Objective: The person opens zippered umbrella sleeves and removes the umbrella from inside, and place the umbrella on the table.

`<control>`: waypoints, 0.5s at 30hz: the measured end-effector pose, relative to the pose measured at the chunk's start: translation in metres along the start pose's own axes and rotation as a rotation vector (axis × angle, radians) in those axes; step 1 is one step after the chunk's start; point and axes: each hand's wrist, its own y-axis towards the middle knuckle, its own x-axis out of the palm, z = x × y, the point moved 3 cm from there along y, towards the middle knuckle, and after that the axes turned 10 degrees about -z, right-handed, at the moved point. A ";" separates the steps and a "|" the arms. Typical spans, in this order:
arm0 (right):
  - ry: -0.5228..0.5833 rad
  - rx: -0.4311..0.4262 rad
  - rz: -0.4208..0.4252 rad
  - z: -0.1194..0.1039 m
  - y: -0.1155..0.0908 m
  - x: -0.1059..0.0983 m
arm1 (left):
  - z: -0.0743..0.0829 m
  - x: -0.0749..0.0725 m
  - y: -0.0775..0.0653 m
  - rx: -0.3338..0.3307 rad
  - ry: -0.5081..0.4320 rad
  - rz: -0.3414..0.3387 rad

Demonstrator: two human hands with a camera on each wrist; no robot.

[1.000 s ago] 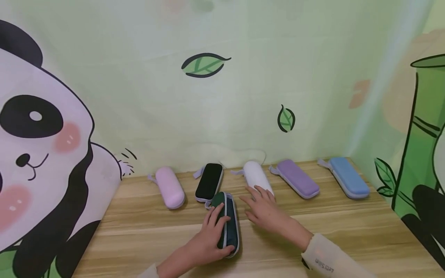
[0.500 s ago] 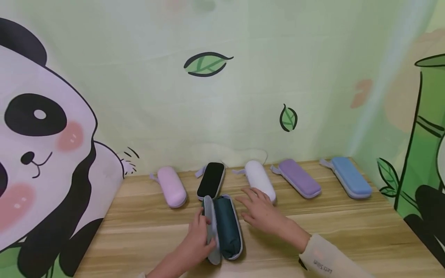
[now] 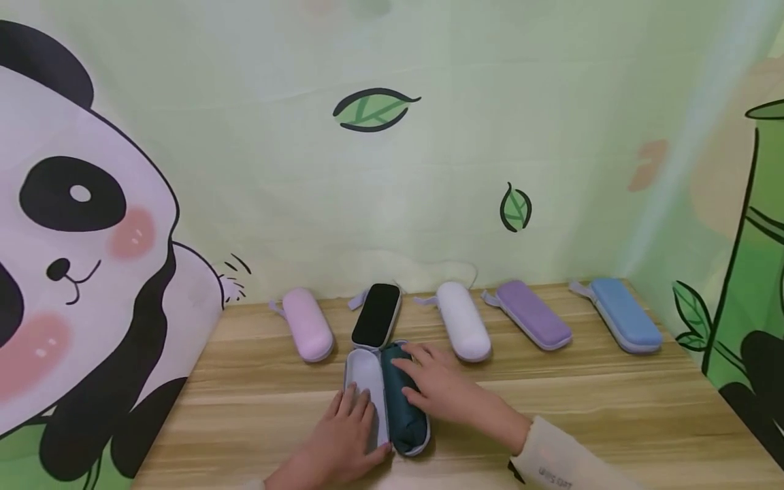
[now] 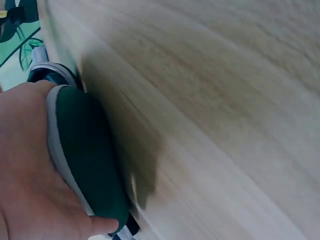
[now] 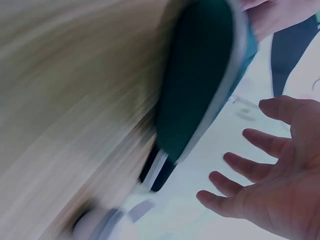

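Note:
A zip case [image 3: 364, 367] lies unfolded on the table, its pale grey lining showing in the left half. Its dark green outer shell [image 4: 87, 140] shows in the left wrist view. Inside the right half sits a dark teal folded fabric bundle [image 3: 405, 418], like a compact umbrella. My left hand [image 3: 343, 435] rests on the lined half, fingers extended, thumb at the near end. My right hand [image 3: 450, 388] reaches over the bundle from the right, fingers spread and fingertips right at its upper part. In the right wrist view the right hand [image 5: 280, 165] has its fingers spread and holds nothing.
Along the back of the wooden table [image 3: 551, 408] lie a pink case [image 3: 306, 325], a black case [image 3: 376, 315], a white case [image 3: 463, 321], a purple case [image 3: 533, 314] and a blue case [image 3: 626, 314]. The black one is just behind the green case. A printed backdrop [image 3: 441, 163] stands behind.
My left hand has swung the case's lid over to the left, laying it down and exposing the lining and bundle. My right hand has moved left from near the white case to the bundle.

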 end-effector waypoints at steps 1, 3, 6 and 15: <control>-0.003 0.001 -0.021 -0.004 0.001 0.001 | -0.001 0.001 0.000 -0.002 -0.012 -0.003; -0.008 0.010 -0.059 -0.013 0.004 0.004 | -0.002 0.002 0.000 -0.008 -0.039 -0.017; 0.012 0.063 -0.099 -0.024 0.009 0.007 | -0.004 0.005 0.000 -0.007 -0.080 -0.039; 0.124 0.331 -0.135 -0.020 0.026 0.027 | -0.006 0.020 0.002 0.027 -0.123 -0.022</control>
